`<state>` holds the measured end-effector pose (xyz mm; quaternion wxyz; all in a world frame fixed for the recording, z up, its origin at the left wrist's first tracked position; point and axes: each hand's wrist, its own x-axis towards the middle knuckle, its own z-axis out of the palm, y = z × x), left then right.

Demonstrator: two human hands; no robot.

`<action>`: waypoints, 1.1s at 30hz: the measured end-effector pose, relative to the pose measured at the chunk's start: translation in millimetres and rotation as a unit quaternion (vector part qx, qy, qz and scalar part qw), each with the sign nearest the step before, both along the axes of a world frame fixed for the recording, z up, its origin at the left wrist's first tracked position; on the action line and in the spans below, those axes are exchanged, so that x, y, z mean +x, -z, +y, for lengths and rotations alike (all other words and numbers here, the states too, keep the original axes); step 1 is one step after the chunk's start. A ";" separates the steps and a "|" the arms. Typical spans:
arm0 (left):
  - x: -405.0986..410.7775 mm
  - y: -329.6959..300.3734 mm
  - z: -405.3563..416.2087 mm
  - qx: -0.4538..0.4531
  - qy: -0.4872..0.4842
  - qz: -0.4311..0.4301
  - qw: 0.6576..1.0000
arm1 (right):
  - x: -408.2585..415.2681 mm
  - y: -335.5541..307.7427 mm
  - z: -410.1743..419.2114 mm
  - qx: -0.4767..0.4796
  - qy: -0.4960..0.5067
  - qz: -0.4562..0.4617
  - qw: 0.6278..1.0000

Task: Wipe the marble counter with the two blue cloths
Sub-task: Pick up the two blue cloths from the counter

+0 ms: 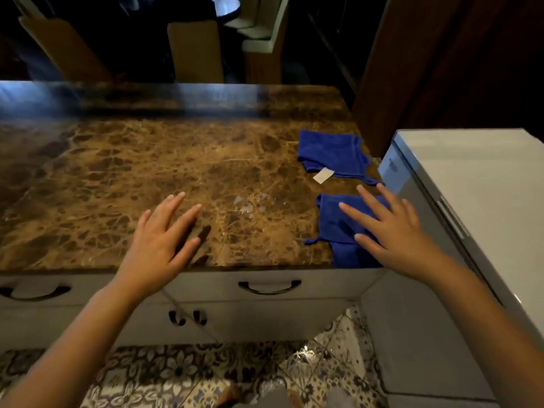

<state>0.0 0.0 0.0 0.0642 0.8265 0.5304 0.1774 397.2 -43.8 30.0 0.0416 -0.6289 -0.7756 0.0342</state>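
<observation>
**Risks at the start of wiping: two cloths, one wet patch**

- Worktop: brown veined marble worktop [123,172], glossy, above white drawers with dark handles. A small patch of clear droplets [250,203] sits near the front edge, between the two hands.
- Far cloth: folded blue microfibre cloth with a white label [331,153], lying flat at the right side of the worktop, untouched.
- Near cloth: second blue microfibre cloth [334,231], at the near right corner, its lower part reaching the front edge.
- Right hand [391,231]: fingers spread and released, over the near cloth; whether it presses on the cloth cannot be told.
- Left hand [160,240]: open, empty, just above bare marble, well apart from either cloth.
- Hazard 1: a push toward the near edge would likely drag the near cloth off onto the patterned tile floor [206,375].
- Hazard 2: the left hand must cross past the right to reach the far cloth; the arms may collide.
- Hazard 3: wiping through the droplets with a loosely held cloth may smear rather than lift them.
- Hazard 4: a sweep to the right could knock against the white appliance [471,178] just beside the worktop.
</observation>
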 end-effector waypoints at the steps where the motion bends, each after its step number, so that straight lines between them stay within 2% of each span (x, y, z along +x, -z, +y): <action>1: -3.9 3.5 9.9 -0.028 -0.022 0.030 0.999 | 5.2 0.8 5.0 -0.046 0.001 -0.046 0.998; 3: -12.0 11.0 26.8 -0.070 -0.057 0.085 0.992 | 11.5 1.0 13.9 -0.145 -0.010 -0.106 0.984; 6: -17.9 21.9 40.3 -0.107 -0.097 0.120 0.982 | 11.5 0.2 18.8 -0.228 -0.017 -0.082 0.970; 8: -17.9 26.2 41.8 -0.100 -0.107 0.122 0.982 | 7.6 0.4 18.5 -0.213 -0.020 -0.102 0.971; 11: -16.8 25.3 41.8 -0.094 -0.106 0.110 0.984 | 6.0 5.2 16.4 -0.141 -0.020 -0.164 0.976; 13: -15.9 25.2 40.8 -0.088 -0.107 0.100 0.985 | 4.5 9.6 16.2 -0.105 -0.017 -0.126 0.986; 16: -16.5 25.8 40.9 -0.081 -0.104 0.086 0.988 | 0.3 14.7 16.6 0.022 -0.048 -0.052 0.997; 18: -17.0 25.4 40.9 -0.083 -0.106 0.085 0.987 | -0.6 24.1 15.9 0.096 -0.049 -0.003 0.994; 21: -17.2 25.3 40.5 -0.081 -0.107 0.082 0.987 | -4.7 24.3 20.3 0.144 -0.020 0.105 0.984; 24: -17.0 25.3 40.7 -0.079 -0.108 0.077 0.988 | -13.9 9.5 31.6 0.110 0.073 0.301 0.944; 26: -16.7 25.3 40.6 -0.079 -0.110 0.078 0.988 | -32.0 -8.7 44.1 0.110 0.093 0.386 0.911; 29: -16.6 26.1 40.4 -0.076 -0.113 0.078 0.988 | -68.8 -36.8 72.0 0.149 0.049 0.393 0.906; 33: -16.2 25.6 40.1 -0.075 -0.114 0.076 0.988 | -124.2 -28.9 113.8 0.137 0.011 0.286 0.948</action>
